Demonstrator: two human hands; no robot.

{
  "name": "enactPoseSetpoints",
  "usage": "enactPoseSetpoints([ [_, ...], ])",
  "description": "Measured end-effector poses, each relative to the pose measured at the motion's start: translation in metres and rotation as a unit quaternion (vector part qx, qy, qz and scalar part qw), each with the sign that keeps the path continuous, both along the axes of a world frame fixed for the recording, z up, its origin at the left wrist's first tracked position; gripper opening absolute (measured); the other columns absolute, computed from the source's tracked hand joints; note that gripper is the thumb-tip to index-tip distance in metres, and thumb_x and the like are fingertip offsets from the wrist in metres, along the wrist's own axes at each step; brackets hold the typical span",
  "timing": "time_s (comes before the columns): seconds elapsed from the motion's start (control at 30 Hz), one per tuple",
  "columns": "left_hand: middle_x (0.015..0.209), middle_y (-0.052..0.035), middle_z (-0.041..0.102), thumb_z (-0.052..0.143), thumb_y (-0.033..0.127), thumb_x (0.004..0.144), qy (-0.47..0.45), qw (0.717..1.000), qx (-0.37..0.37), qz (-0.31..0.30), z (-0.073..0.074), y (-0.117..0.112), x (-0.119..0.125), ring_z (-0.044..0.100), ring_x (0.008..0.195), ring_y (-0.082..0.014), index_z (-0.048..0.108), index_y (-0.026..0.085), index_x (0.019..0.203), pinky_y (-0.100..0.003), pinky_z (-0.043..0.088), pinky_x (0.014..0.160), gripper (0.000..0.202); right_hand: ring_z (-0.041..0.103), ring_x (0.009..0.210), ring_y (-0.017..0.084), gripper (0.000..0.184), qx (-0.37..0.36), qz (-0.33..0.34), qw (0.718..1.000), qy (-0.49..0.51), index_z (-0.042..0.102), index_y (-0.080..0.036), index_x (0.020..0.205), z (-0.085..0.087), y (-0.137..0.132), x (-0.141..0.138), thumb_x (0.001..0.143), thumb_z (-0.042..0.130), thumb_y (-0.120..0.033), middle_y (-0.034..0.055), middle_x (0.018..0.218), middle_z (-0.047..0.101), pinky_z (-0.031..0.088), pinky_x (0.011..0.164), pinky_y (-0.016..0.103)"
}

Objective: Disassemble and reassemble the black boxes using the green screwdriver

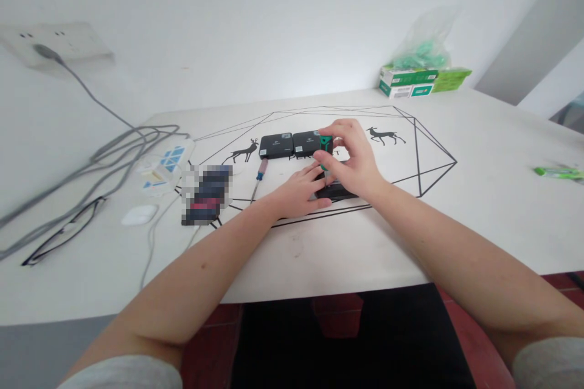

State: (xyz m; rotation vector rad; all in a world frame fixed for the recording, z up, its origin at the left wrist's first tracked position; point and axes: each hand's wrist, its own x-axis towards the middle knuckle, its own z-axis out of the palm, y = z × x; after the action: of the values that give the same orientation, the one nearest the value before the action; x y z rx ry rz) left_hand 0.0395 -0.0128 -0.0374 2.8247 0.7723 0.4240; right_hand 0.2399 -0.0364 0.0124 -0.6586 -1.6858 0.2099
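My right hand [353, 155] is closed around the green and black handle of a screwdriver [325, 144], held upright with its shaft pointing down. Beneath it a flat black device [337, 189] lies on the table, partly covered by both hands. My left hand [301, 191] grips the device's left side, thumb along the near edge and fingers close to the screwdriver's shaft. Just behind the hands sit two square black boxes with small labels, a left box [275, 146] and a right box [305, 142]. A second screwdriver [261, 170], with a reddish and blue handle, lies left of my left hand.
A blurred-out phone-shaped item [207, 194], a white mouse-like object [139, 214], glasses [68, 231] and grey cables [114, 158] lie on the left. Green and white boxes [408, 82] under a plastic bag [426, 42] stand at the back right. A green packet [559, 173] lies far right.
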Motion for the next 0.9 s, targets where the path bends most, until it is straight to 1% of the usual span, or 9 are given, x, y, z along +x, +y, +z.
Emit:
enactPoseSetpoints([
  [0.07,0.164,-0.0154,0.046,0.055,0.062,0.104,0.009,1.0,-0.003,-0.011,0.0018,-0.0002,-0.0002,0.035,0.156,-0.0388,0.056,0.028,0.155,-0.06,0.034,0.126,0.061,0.066,0.093,0.022,0.032,0.008,-0.024,1.0,-0.001,0.069,-0.028,0.116,0.0,0.0026,0.0001,0.089,0.078,-0.043,0.0065,0.109,0.065,0.063,0.083,0.044],
  [0.13,0.167,-0.0155,0.043,0.055,0.061,0.104,0.012,1.0,-0.008,-0.012,0.0025,0.0001,-0.0006,0.033,0.158,-0.0389,0.053,0.028,0.157,-0.06,0.032,0.128,0.063,0.065,0.088,0.021,0.034,-0.003,-0.025,1.0,0.007,0.066,-0.029,0.122,-0.0013,0.0036,-0.0003,0.091,0.075,-0.041,0.0055,0.108,0.065,0.063,0.082,0.044],
  [0.23,0.166,-0.017,0.044,0.056,0.061,0.104,0.01,1.0,-0.014,-0.011,0.0012,0.0009,-0.0013,0.033,0.158,-0.04,0.048,0.026,0.161,-0.061,0.031,0.128,0.068,0.069,0.097,0.022,0.035,-0.027,0.004,0.999,0.022,0.062,-0.029,0.132,-0.0025,0.002,-0.0008,0.097,0.061,-0.034,0.0072,0.115,0.07,0.063,0.087,0.044],
  [0.37,0.161,-0.0197,0.048,0.056,0.059,0.104,0.012,1.0,-0.005,-0.012,-0.0016,0.0018,-0.002,0.035,0.157,-0.0418,0.046,0.024,0.163,-0.063,0.033,0.126,0.069,0.071,0.105,0.023,0.03,-0.029,0.023,0.999,0.0,0.067,-0.027,0.125,0.0006,-0.0012,-0.0001,0.1,0.05,-0.027,0.0082,0.119,0.073,0.062,0.092,0.044],
  [0.53,0.163,-0.0192,0.046,0.056,0.055,0.106,0.015,0.999,0.03,-0.031,-0.0023,0.0029,-0.0016,0.034,0.157,-0.0409,0.056,0.022,0.155,-0.061,0.033,0.128,0.059,0.063,0.086,0.019,0.025,-0.004,-0.001,1.0,-0.014,0.066,-0.025,0.117,0.0021,0.0003,-0.0015,0.093,0.068,-0.033,0.0059,0.107,0.067,0.059,0.077,0.038],
  [0.67,0.166,-0.0173,0.043,0.056,0.055,0.105,0.011,0.999,0.035,-0.034,-0.0032,0.0039,-0.0013,0.034,0.157,-0.0416,0.054,0.024,0.156,-0.062,0.035,0.126,0.059,0.056,0.075,0.017,0.029,-0.006,-0.005,1.0,-0.005,0.066,-0.027,0.116,0.0002,-0.0002,-0.0031,0.09,0.075,-0.034,0.0029,0.1,0.063,0.057,0.076,0.039],
  [0.77,0.168,-0.0189,0.041,0.054,0.055,0.107,0.013,0.998,0.04,-0.037,-0.0039,0.0041,-0.0012,0.031,0.159,-0.0424,0.053,0.023,0.159,-0.063,0.033,0.128,0.061,0.063,0.084,0.019,0.023,-0.015,0.026,0.999,-0.018,0.067,-0.027,0.12,0.0006,-0.0038,-0.0023,0.099,0.062,-0.033,0.0056,0.106,0.068,0.059,0.082,0.041],
  [0.83,0.164,-0.0216,0.044,0.052,0.055,0.108,0.023,0.998,0.042,-0.034,-0.004,0.0036,-0.0009,0.031,0.159,-0.0434,0.053,0.02,0.159,-0.063,0.032,0.128,0.062,0.068,0.097,0.022,0.026,-0.021,0.057,0.998,-0.017,0.068,-0.028,0.123,0.001,-0.0056,-0.0017,0.104,0.049,-0.031,0.0069,0.111,0.07,0.06,0.088,0.043],
  [0.9,0.163,-0.0219,0.046,0.05,0.055,0.109,0.029,0.998,0.04,-0.03,-0.0036,0.003,-0.0005,0.032,0.158,-0.0438,0.052,0.02,0.159,-0.064,0.032,0.127,0.061,0.068,0.107,0.023,0.029,-0.006,0.069,0.998,-0.005,0.069,-0.028,0.121,0.001,-0.0053,-0.0018,0.106,0.045,-0.031,0.0078,0.116,0.069,0.06,0.093,0.045],
])
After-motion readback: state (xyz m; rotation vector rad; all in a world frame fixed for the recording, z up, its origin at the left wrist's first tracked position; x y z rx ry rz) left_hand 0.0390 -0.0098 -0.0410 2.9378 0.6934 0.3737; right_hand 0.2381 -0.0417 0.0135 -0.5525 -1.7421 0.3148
